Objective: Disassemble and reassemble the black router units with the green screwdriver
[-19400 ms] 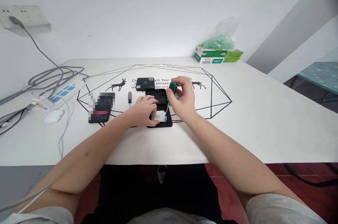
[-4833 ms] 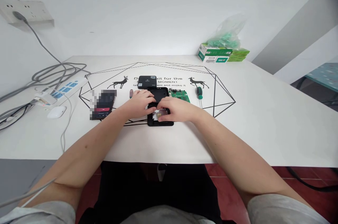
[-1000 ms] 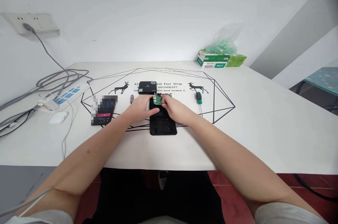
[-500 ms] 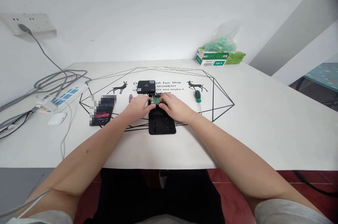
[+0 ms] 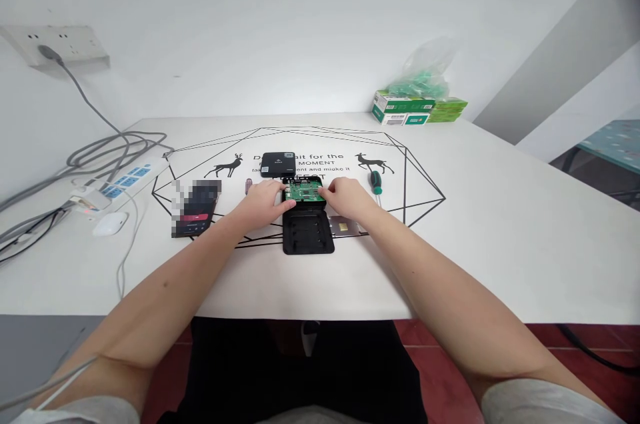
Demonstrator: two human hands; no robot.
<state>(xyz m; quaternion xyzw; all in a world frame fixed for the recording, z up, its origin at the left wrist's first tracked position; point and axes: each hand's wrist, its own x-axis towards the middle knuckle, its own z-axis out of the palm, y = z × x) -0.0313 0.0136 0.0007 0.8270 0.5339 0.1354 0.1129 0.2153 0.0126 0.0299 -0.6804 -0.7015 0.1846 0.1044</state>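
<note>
A green circuit board (image 5: 305,192) lies in an open black case, whose flat black panel (image 5: 309,232) extends toward me. My left hand (image 5: 263,204) grips the left edge of the board and case between thumb and fingers. At the board's right edge, my right hand (image 5: 345,196) has its thumb and fingertips pinched together on the rim. A black square cover (image 5: 278,164) rests just behind the case. Partly under my right wrist is a metal plate (image 5: 344,227) with a small gold square on it.
A green-handled screwdriver (image 5: 376,183) lies to the right. On the left are a phone (image 5: 197,209), a small purplish item (image 5: 249,186), a white earbud case (image 5: 110,224) and a power strip (image 5: 133,177) with cables. Boxes (image 5: 405,109) and a plastic bag stand at the back right.
My right hand has moved right from the middle of the board to its right edge. More of the board and the metal plate now shows. My left hand stays at the left edge.
</note>
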